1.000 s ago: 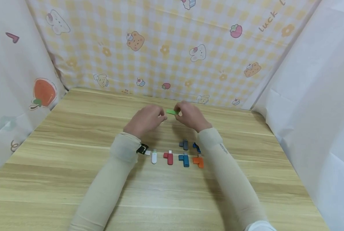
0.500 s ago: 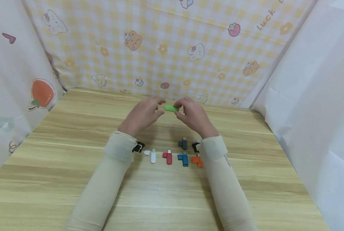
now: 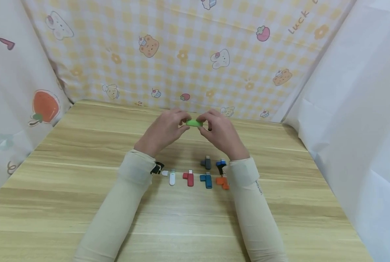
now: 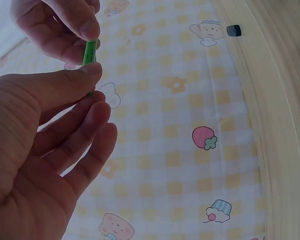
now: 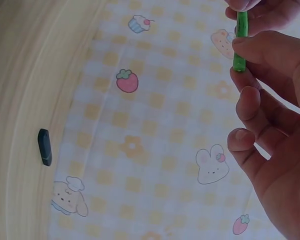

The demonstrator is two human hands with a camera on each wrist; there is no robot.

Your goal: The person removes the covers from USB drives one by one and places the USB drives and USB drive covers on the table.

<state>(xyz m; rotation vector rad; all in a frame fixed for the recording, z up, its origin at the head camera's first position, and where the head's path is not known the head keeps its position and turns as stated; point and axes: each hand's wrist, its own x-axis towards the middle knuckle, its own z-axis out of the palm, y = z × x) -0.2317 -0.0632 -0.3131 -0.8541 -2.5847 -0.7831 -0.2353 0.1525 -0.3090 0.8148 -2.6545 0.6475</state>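
Both hands hold a slim green USB stick [image 3: 194, 123] up over the far part of the table, one at each end. My left hand [image 3: 163, 131] pinches its left end between thumb and index finger. At the other end, the thumb and fingers of my right hand [image 3: 223, 135] grip it. Dark print shows on its side in the left wrist view, where the thumb [image 4: 70, 82] presses the green stick [image 4: 90, 52]. The fingertips cover both its ends in part. In the right wrist view, the other fingers of the right hand [image 5: 280, 125] are loosely bent below it.
Nearer than the hands lie several USB sticks: white [image 3: 172, 178], red [image 3: 190, 179], teal [image 3: 208, 181], orange [image 3: 223, 183], dark grey [image 3: 208, 162] and blue [image 3: 221, 162]. The right wrist gear partly hides the blue and orange ones. A patterned cloth [image 3: 181, 72] hangs behind the table.
The left hand has come up to the green stick, opened its fingers, then pinched the stick's left end. The right hand has kept its grip and raised the stick slightly.
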